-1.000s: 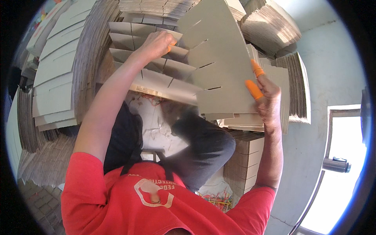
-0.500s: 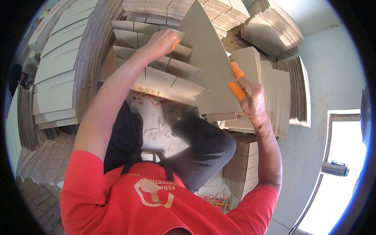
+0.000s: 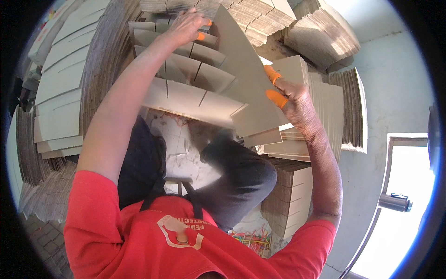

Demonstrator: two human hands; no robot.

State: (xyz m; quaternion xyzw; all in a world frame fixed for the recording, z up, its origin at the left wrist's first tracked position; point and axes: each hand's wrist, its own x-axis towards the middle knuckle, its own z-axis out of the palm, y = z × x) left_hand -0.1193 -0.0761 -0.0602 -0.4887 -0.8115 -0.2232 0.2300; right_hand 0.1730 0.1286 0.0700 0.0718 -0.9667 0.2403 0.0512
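Observation:
A plain grey-brown cardboard sheet (image 3: 246, 79) stands tilted ahead of me, meeting the ends of several slotted cardboard strips (image 3: 186, 100) set in rows. My right hand (image 3: 297, 102) grips the sheet's right edge, with orange covers on the thumb and a finger. At the far end of the rows, my left hand (image 3: 186, 28) is closed around a far strip near the sheet's far edge, orange covers on its fingertips too. What lies behind its fingers is partly hidden. Dark slots show along the strips' upper edges.
Tall cardboard stacks stand around me: a slotted stack (image 3: 65, 88) at left, a stack (image 3: 260, 18) at the back, another (image 3: 320, 32) at back right, and an upright pile (image 3: 330, 116) at right. A low stool (image 3: 179, 180) and coloured ties (image 3: 255, 239) lie below.
My left hand has moved farther away along the rows, its fingers less curled. The sheet has dropped and leaned slightly left, with my right hand following up and left.

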